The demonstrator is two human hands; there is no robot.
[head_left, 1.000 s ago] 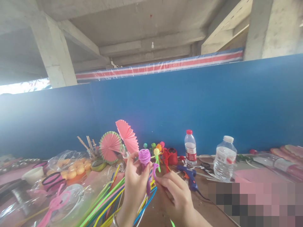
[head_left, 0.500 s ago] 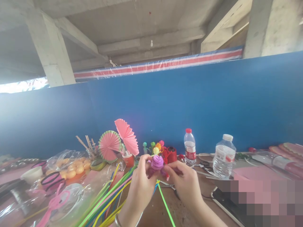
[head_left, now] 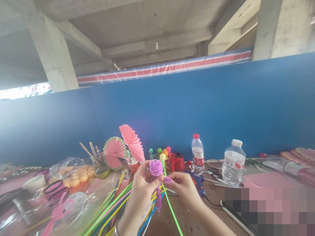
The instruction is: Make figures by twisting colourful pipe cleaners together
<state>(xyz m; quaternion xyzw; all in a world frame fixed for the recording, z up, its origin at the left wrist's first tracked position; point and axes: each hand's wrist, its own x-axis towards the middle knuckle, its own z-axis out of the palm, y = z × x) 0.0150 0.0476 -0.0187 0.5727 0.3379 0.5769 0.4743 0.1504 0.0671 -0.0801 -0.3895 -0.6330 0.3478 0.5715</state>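
Note:
A purple fuzzy coil figure (head_left: 156, 167), round like a rolled ball on top, is pinched by my left hand (head_left: 142, 183) near the middle of the view. One purple strand hangs below it, and a second short one points right. My right hand (head_left: 183, 185) has its thumb and fingers closed on that right strand. Behind the hands stands a pale yellow-topped piece (head_left: 162, 157) with a green stem. A long light green strip (head_left: 171, 209) runs down the table between my wrists.
Colored fuzzy strips (head_left: 108, 209) lie left of my left forearm. Beyond the hands are small coiled figures, a red spool (head_left: 177, 162) and two bottles (head_left: 198, 154). A blue glue gun (head_left: 199, 183) lies behind my right hand. Pink paper fans (head_left: 114, 152) stand at left.
The purple figure has moved slightly left and turned, so its hanging strand now shows. My right hand has shifted lower, uncovering the blue glue gun.

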